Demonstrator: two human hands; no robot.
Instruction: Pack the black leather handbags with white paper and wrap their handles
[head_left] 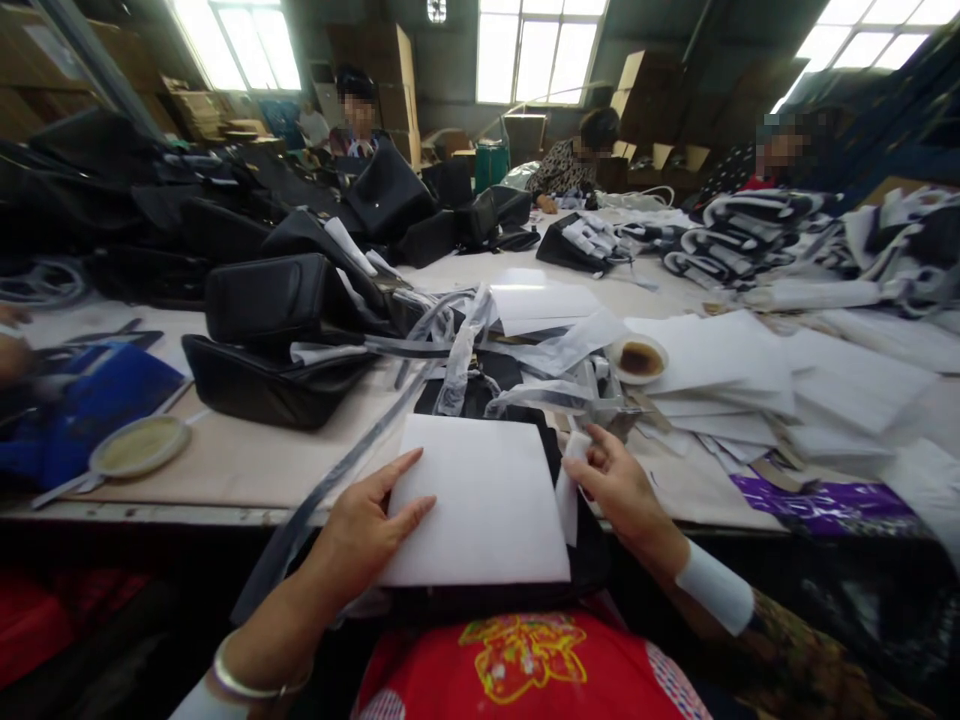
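A white sheet (480,500), like foam or paper, lies flat on a black bag (592,570) at the table's front edge. My left hand (367,520) rests on the sheet's left side. Its thumb and forefinger are stretched out and apart; its other fingers are hidden. On the right, my right hand (619,485) pinches a narrow white strip (571,490) between thumb and fingers, beside the sheet's right edge. Plastic-wrapped straps (465,350) lie over the bag behind the sheet, and one long grey strap (330,480) hangs down at the left.
Black bags (262,340) are piled at the left. White sheets (712,360) lie stacked at the right near a bowl of brown stuff (641,360). A dish of pale paste (142,447) stands by a blue object (112,395). Co-workers (574,165) sit across the table.
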